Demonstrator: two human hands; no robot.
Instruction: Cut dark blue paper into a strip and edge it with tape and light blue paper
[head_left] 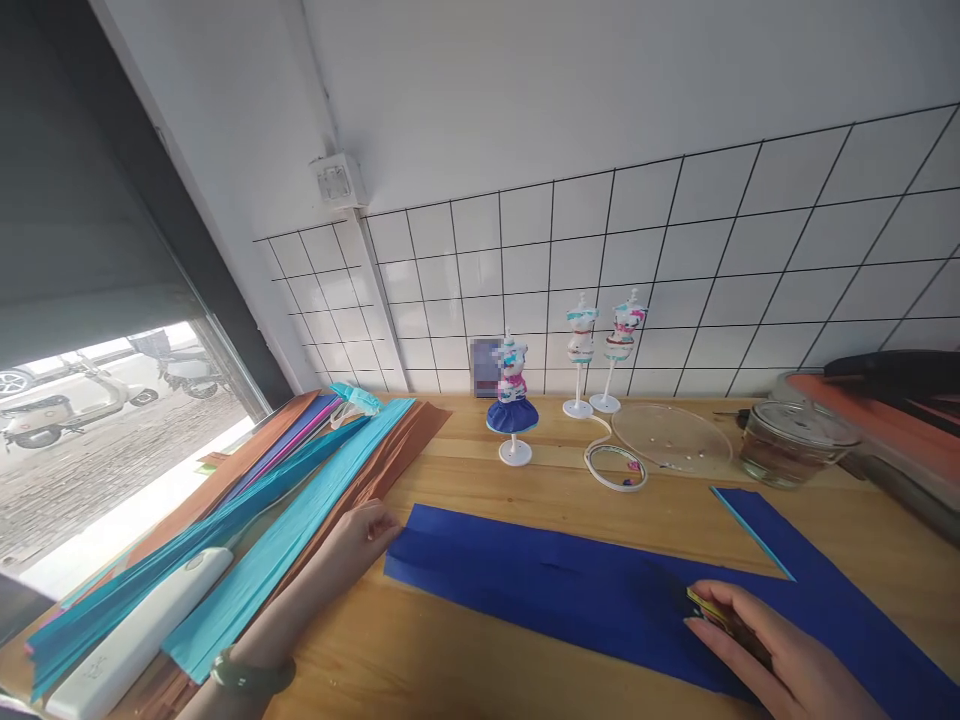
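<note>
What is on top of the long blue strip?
The right hand with a small yellow-edged object is over the blue strip; the part beneath the hand cannot be seen.

blue strip [540, 572] | flat, slightly creased | on wooden table [450, 655] | small yellow-edged item [707, 607] | gripped, partly hidden

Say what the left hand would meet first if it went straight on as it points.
The left hand would likely meet the left end of the long, flat, dark blue, cloth-like strip first. Depth is unclear; the fingertips may already touch it.
</note>
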